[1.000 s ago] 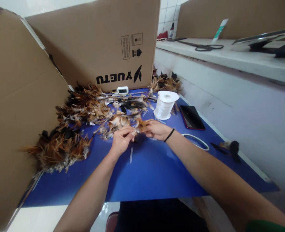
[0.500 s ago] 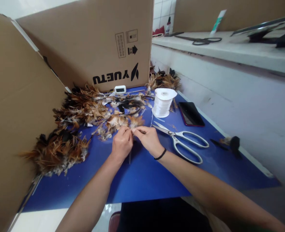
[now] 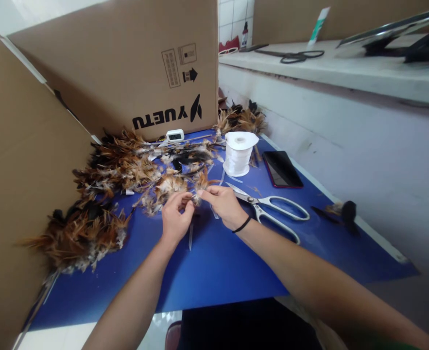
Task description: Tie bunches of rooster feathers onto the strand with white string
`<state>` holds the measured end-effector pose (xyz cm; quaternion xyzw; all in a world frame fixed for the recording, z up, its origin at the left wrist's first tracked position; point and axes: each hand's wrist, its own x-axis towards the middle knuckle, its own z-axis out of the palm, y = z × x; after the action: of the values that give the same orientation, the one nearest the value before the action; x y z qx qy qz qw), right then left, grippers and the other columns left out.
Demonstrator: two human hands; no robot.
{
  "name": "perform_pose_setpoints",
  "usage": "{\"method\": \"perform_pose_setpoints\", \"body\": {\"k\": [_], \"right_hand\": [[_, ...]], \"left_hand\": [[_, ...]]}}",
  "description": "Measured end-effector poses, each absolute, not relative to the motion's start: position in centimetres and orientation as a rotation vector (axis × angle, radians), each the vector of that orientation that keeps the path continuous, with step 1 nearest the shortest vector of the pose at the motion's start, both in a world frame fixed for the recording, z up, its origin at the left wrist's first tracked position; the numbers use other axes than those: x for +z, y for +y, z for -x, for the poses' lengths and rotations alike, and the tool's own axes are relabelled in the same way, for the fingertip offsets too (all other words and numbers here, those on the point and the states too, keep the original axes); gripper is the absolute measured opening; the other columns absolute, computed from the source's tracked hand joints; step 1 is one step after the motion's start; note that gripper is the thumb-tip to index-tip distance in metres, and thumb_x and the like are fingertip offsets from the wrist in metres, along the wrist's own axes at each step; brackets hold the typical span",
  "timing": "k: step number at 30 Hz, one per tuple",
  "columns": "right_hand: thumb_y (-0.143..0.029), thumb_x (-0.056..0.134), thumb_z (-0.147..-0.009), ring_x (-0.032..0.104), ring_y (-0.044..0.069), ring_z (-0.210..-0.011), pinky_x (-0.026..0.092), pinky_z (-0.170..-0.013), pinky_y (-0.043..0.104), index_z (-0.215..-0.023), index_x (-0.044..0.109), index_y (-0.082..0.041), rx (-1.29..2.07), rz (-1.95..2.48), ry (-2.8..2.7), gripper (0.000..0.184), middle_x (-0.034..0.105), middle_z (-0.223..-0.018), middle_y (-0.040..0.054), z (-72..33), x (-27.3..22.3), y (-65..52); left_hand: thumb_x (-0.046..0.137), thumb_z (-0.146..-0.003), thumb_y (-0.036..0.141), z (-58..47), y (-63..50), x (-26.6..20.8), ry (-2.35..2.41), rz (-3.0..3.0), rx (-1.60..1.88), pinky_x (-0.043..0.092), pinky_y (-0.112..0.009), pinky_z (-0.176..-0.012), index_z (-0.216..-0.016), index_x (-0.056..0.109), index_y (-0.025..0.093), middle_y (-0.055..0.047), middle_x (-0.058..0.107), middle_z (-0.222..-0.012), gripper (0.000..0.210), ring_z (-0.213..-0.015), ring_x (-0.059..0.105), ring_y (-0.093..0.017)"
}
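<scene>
My right hand (image 3: 226, 205), with a black band at its wrist, pinches a small bundle of brown feathers (image 3: 201, 181) at its base. Close beside it, my left hand (image 3: 177, 215) has its fingers curled and the thumb near the index finger, on a thin white ribbon (image 3: 190, 238) that hangs below. Exactly where the ribbon meets the feathers is too small to make out. White-handled scissors (image 3: 283, 201) lie on the blue table just right of my right hand. Behind them stands a spool of white ribbon (image 3: 239, 154).
Feather trim heaps up at the left (image 3: 86, 233) and back left (image 3: 127, 165), with loose feathers (image 3: 188, 155) behind my hands. A phone (image 3: 283, 168) lies at the right. Cardboard (image 3: 127, 63) walls the back and left. A small white digital display (image 3: 175, 135) stands behind.
My hands have moved slightly apart, and the left thumb and index finger have loosened from a tight pinch. The feather bundle now stands more upright. The whole view has shifted a little.
</scene>
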<state>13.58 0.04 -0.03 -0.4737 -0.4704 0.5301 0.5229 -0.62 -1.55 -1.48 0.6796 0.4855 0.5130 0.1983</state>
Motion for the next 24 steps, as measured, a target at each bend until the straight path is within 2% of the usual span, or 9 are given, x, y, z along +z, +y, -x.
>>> {"method": "perform_pose_setpoints", "body": {"k": [3, 7, 10, 14, 24], "right_hand": [[-0.053, 0.068, -0.062, 0.023, 0.005, -0.042, 0.016, -0.039, 0.022, -0.050, 0.044, -0.018, 1.320, 1.114, -1.172, 0.044, 0.031, -0.044, -0.0080, -14.10, -0.10, 0.41], [-0.053, 0.067, -0.063, 0.025, 0.005, -0.041, 0.017, -0.039, 0.022, -0.052, 0.047, -0.018, 1.345, 1.097, -1.218, 0.042, 0.032, -0.043, -0.0080, -14.48, -0.10, 0.68], [-0.053, 0.065, -0.065, 0.026, 0.005, -0.043, 0.018, -0.040, 0.022, -0.053, 0.051, -0.017, 1.353, 1.084, -1.272, 0.041, 0.035, -0.045, -0.0072, -14.62, -0.07, 0.75], [-0.050, 0.066, -0.065, 0.028, 0.005, -0.046, 0.021, -0.043, 0.022, -0.052, 0.050, -0.016, 1.362, 1.052, -1.325, 0.039, 0.037, -0.048, -0.0069, -14.73, -0.02, 0.73], [-0.046, 0.068, -0.065, 0.025, 0.004, -0.039, 0.016, -0.040, 0.022, -0.053, 0.050, -0.017, 1.492, 1.094, -1.293, 0.036, 0.032, -0.041, -0.0095, -14.57, 0.00, 0.56]], "left_hand": [[0.050, -0.085, 0.032, 0.72, -1.28, -1.57, 1.206, -1.411, 1.367, 0.053, -0.028, -0.058, -0.100, 0.059, 0.014, -0.003, 0.064, -0.071, 0.025, -0.058, 0.062, -0.014], [0.058, -0.080, 0.042, 0.41, -1.35, -1.43, 1.173, -1.322, 1.244, 0.052, -0.026, -0.054, -0.087, 0.063, 0.012, -0.002, 0.062, -0.063, 0.031, -0.054, 0.060, -0.012], [0.063, -0.077, 0.040, 0.28, -1.44, -1.39, 1.221, -1.388, 1.216, 0.050, -0.023, -0.052, -0.081, 0.065, 0.014, 0.000, 0.060, -0.058, 0.027, -0.051, 0.058, -0.011], [0.060, -0.079, 0.038, 0.52, -1.27, -1.63, 1.230, -1.449, 1.259, 0.049, -0.024, -0.050, -0.075, 0.066, 0.016, 0.001, 0.061, -0.056, 0.023, -0.049, 0.057, -0.012], [0.060, -0.080, 0.032, 0.43, -1.65, -1.24, 1.397, -1.720, 1.434, 0.045, -0.023, -0.056, -0.074, 0.069, 0.017, 0.001, 0.059, -0.060, 0.018, -0.055, 0.055, -0.011]]}}
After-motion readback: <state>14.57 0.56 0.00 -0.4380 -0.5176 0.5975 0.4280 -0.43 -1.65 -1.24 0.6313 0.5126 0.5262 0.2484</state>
